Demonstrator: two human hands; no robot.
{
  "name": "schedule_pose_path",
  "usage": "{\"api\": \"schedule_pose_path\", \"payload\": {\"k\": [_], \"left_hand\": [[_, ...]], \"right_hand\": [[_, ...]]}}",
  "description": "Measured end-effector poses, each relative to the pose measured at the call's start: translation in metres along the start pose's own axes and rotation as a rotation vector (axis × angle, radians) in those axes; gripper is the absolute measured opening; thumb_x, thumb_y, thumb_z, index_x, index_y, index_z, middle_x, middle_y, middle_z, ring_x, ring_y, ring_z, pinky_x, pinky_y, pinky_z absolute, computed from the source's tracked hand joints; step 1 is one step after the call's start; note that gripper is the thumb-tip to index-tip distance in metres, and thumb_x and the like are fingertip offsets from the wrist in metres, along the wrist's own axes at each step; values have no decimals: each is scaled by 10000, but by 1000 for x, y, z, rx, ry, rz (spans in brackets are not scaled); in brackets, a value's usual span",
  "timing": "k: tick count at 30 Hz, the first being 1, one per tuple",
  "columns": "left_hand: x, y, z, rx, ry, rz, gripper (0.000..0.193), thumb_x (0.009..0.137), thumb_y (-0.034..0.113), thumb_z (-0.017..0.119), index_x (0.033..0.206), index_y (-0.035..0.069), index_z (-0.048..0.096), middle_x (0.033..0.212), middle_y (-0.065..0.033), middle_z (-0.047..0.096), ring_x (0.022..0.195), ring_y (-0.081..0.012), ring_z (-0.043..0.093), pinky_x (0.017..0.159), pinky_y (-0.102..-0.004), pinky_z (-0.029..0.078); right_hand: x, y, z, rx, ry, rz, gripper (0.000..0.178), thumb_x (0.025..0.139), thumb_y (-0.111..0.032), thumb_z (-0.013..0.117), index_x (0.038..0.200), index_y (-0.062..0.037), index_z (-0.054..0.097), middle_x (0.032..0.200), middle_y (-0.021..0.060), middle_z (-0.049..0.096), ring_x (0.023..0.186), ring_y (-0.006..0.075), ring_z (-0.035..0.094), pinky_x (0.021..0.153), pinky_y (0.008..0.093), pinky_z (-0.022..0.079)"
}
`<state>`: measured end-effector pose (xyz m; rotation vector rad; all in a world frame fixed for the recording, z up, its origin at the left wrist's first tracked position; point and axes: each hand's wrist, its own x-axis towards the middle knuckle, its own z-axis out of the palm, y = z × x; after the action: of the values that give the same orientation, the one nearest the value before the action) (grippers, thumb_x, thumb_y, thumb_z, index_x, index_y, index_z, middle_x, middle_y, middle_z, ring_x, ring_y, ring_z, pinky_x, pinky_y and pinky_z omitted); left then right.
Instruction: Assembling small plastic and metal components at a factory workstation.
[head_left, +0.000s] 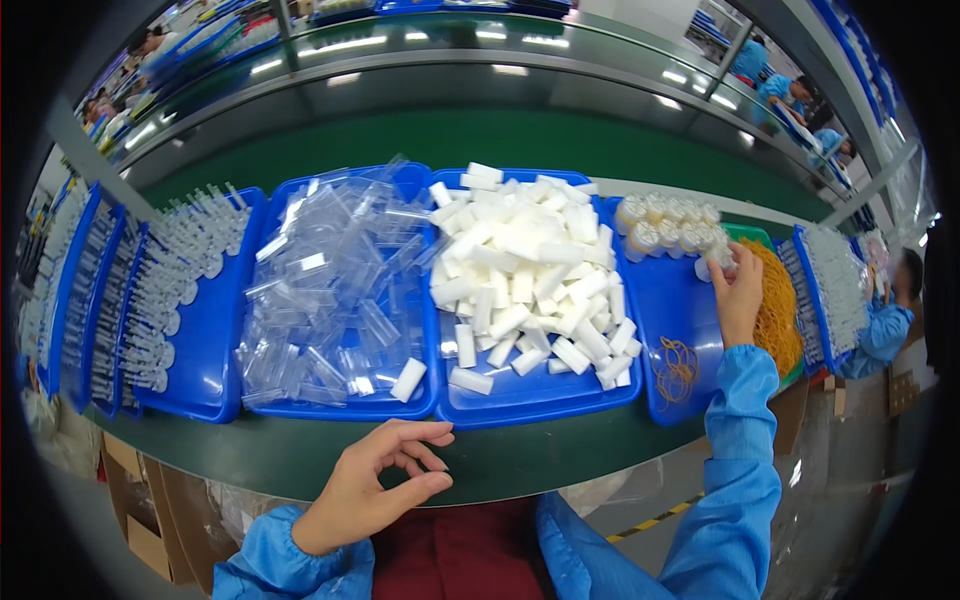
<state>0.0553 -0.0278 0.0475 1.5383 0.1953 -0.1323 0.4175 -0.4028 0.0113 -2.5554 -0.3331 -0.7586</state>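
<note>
My right hand [741, 292] reaches to the far right, thumb and fingers around a small clear-and-white cylindrical bundle [711, 265]. It stands at the near end of a group of similar upright cylinders [668, 222] with yellowish sides, in a blue tray [672, 310]. Loose yellow rubber bands [676, 372] lie in that tray's near part. My left hand [385, 480] hovers just in front of the middle trays, fingers loosely bent and apart, nothing in them. Nearest to it are a heap of clear plastic pieces [340, 270] and a pile of white blocks [530, 260].
A green tray [750, 236] heaped with yellow rubber bands [768, 308] sits right of my right hand. Blue trays of clear, stemmed plastic parts [180, 275] stand at the left; another such tray [835, 290] is far right. Beyond lies a green conveyor belt [480, 135]. A co-worker's blue sleeve [880, 335] shows at right.
</note>
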Motion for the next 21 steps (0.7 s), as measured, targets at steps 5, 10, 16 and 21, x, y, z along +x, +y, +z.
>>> {"api": "schedule_pose_path", "payload": {"k": [5, 10, 16, 21], "left_hand": [[-16, -3, -39, 111, 265, 90, 328, 941, -7, 667, 1266, -39, 635, 1095, -149, 708, 916, -139, 673, 832, -274, 540], [-29, -7, -96, 418, 681, 182, 174, 953, 15, 651, 1114, -10, 712, 917, -80, 717, 759, -119, 657, 694, -248, 520], [-14, -4, -198, 1345, 865, 416, 113, 863, 39, 711, 972, 40, 678, 867, -126, 640, 751, -330, 651, 653, -390, 521], [27, 8, -255, 1651, 687, 441, 215, 861, 69, 700, 1067, 67, 636, 1006, -112, 601, 919, -331, 643, 738, -422, 528]], "right_hand": [[-16, 34, 32, -89, 79, -160, 249, 959, -123, 664, 1182, -25, 613, 1163, 186, 609, 996, 371, 652, 853, 422, 539], [-5, 70, -7, -405, -18, -440, 273, 997, -84, 597, 1262, -19, 593, 1244, 161, 613, 1011, 341, 664, 872, 407, 535], [-34, -132, -70, 187, -272, -358, 268, 933, 27, 615, 1197, -6, 649, 1084, 150, 678, 908, 253, 664, 809, 329, 523], [-97, -266, -40, 500, -600, -916, 393, 740, 31, 676, 1123, -54, 694, 1035, 92, 695, 883, 282, 634, 782, 407, 496]]}}
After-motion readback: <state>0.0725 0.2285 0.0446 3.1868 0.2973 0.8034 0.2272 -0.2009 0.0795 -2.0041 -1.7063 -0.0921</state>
